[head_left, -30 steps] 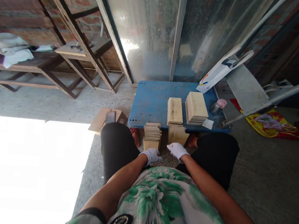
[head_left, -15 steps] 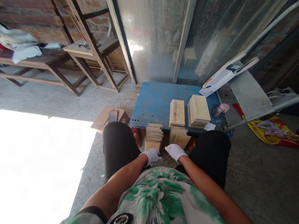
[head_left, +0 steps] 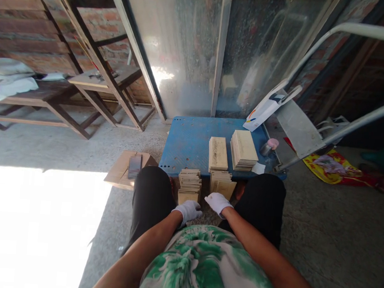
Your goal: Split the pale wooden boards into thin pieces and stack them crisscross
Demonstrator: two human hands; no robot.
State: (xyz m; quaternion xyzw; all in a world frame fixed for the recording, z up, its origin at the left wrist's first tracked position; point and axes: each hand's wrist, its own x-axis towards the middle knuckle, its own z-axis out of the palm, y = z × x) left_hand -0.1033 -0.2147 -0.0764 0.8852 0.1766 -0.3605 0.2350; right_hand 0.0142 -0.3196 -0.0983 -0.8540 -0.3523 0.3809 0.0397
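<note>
Both my hands wear white gloves and sit low between my knees. My left hand (head_left: 187, 211) rests just below a stack of thin wooden boards (head_left: 189, 185) standing on the floor, its fingers loosely curled with nothing seen in them. My right hand (head_left: 218, 203) lies flat, fingers apart, just below a second floor stack (head_left: 222, 185). On the blue platform (head_left: 185, 141) ahead lie a narrow board stack (head_left: 218, 153) and a wider one (head_left: 243, 150).
A small metal tin with a pink lid (head_left: 268, 146) and a white scrap (head_left: 258, 168) sit at the platform's right edge. A white paper bag (head_left: 263, 107) leans on a metal frame (head_left: 314, 130). A cardboard box (head_left: 127, 169) lies left; wooden benches (head_left: 84, 84) stand beyond.
My view has tilted, so everything sits lower in the frame. Both hands stay in place below the floor stacks, holding nothing.
</note>
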